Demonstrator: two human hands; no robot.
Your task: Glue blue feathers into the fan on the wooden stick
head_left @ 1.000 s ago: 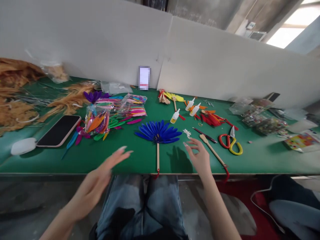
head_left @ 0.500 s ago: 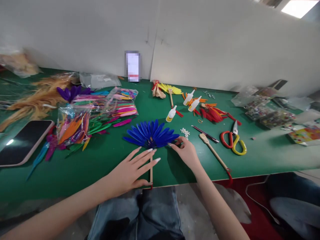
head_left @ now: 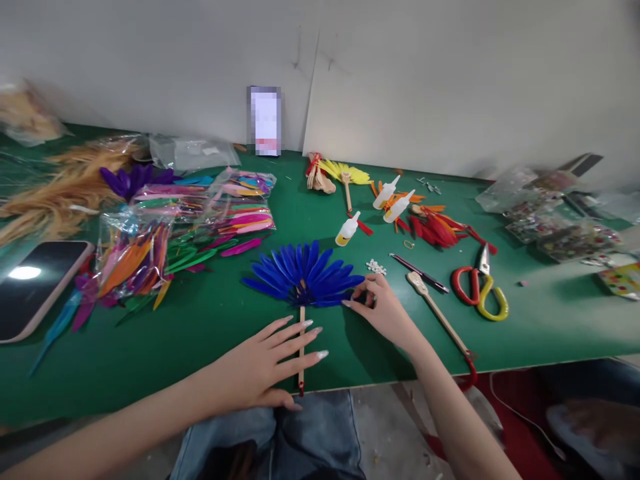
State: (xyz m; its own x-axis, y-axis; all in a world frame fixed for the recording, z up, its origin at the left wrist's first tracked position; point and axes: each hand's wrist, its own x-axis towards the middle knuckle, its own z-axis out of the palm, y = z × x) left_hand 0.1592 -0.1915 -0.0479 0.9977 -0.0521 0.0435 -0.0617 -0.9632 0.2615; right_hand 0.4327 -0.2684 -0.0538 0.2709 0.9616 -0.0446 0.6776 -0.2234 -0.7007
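A blue feather fan on a thin wooden handle lies on the green table, near its front edge. My left hand rests flat with fingers spread, its fingertips across the handle. My right hand is curled at the fan's right edge, thumb and fingers pinched on the outermost blue feathers. Small white beads lie just beyond that hand.
Bags of coloured feathers and a phone lie left. Glue bottles, a yellow fan, red feathers, a bare wooden handle, a dark thin tool and scissors lie right. Bead packets sit far right.
Both hands came down from the air onto the fan: the left settled flat on the handle, the right closed on the right-hand feathers. The view also dipped toward the table.
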